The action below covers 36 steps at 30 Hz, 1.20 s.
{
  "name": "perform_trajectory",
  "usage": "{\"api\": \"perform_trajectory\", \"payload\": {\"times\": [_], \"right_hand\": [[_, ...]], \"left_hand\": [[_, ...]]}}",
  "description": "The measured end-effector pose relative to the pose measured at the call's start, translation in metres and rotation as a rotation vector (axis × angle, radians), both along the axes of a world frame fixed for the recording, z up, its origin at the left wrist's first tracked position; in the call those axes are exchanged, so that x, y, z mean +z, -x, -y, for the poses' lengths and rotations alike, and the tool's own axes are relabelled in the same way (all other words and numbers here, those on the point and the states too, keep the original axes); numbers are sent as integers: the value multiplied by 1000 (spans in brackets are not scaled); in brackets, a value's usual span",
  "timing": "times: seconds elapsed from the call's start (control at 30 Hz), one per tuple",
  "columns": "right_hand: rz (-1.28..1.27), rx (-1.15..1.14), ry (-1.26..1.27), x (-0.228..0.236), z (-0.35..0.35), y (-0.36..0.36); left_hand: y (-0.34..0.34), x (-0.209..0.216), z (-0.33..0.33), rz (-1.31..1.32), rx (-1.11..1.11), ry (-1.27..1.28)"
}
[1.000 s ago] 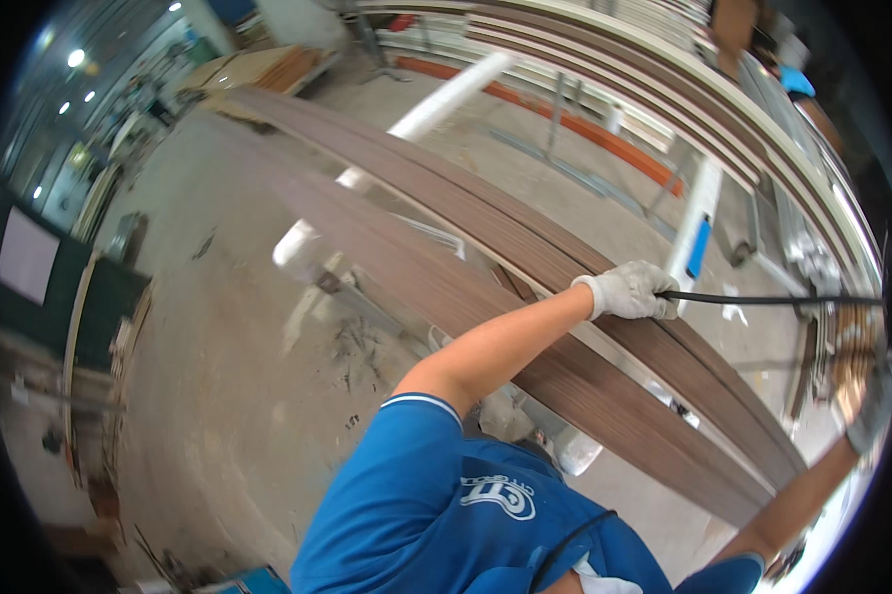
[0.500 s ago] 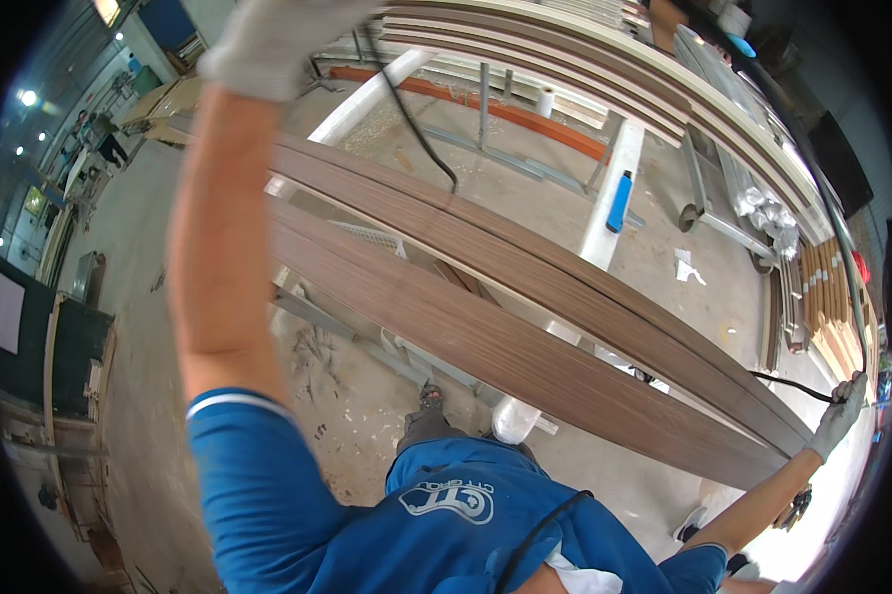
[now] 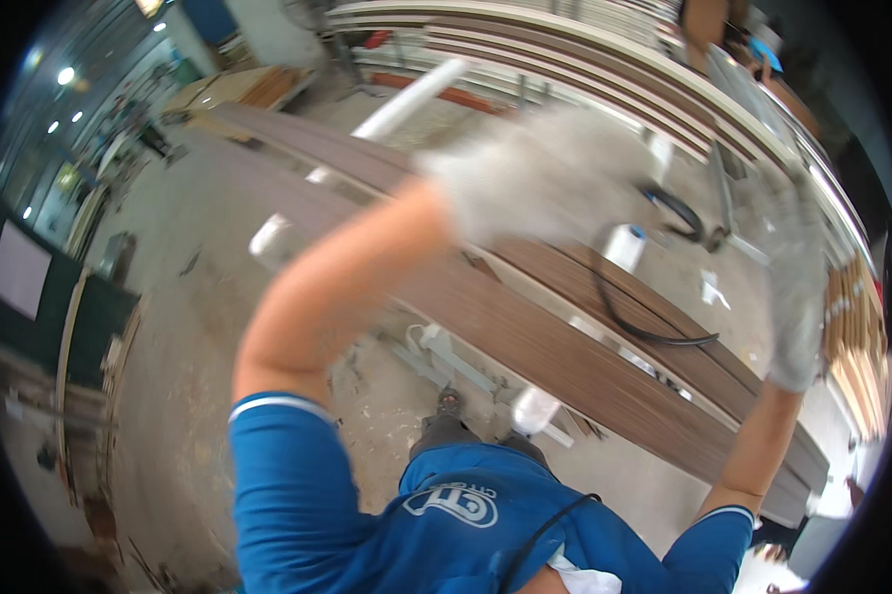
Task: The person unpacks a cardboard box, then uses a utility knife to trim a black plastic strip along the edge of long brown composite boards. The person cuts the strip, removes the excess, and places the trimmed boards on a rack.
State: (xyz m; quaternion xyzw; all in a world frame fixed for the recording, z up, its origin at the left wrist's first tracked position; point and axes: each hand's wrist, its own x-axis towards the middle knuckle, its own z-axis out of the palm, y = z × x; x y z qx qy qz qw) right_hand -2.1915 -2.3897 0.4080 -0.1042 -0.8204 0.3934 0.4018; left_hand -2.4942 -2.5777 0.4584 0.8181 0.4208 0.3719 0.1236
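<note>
My left hand (image 3: pixel 550 183), in a pale grey glove, is blurred over the boards near the middle. A black cord (image 3: pixel 654 335) curves down from it across the planks, and another piece of cord shows beside its fingertips. The hand appears closed around the cord. My right hand (image 3: pixel 795 297), also gloved, is raised past the boards' right part. Its fingers are smeared by motion, so its grip does not show. Long brown wood-grained boards (image 3: pixel 525 342) lie side by side in front of me, running from far left to near right.
White-wrapped supports (image 3: pixel 535 409) carry the boards. Behind them stands a rack of stacked long profiles (image 3: pixel 565 45). Bundled light strips (image 3: pixel 855 346) are at the right. A green board (image 3: pixel 30 327) stands at the left, and a person (image 3: pixel 149 134) is far off at upper left.
My left hand has swung from the upper left toward the middle, with the cord below it. My right hand has moved up and slightly left; the cord no longer shows at it.
</note>
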Motion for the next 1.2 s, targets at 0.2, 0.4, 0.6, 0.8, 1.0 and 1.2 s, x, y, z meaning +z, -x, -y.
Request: {"api": "perform_trajectory", "payload": {"times": [0.2,0.4,0.6,0.8,1.0,1.2], "right_hand": [[638,-49,93,29,106,60],[317,-521,-180,14,95,20],[476,-559,-326,-37,151,116],[626,-177,-520,-154,193,327],[712,-236,-525,-174,209,409],[821,-228,-449,-204,213,395]], "left_hand": [[24,3,71,-221,234,211],[211,-29,255,-119,676,301],[358,-75,400,26,998,263],[357,-189,384,907,1189,428],[289,-261,318,1265,1059,657],[274,-282,258,1713,1066,480]]}}
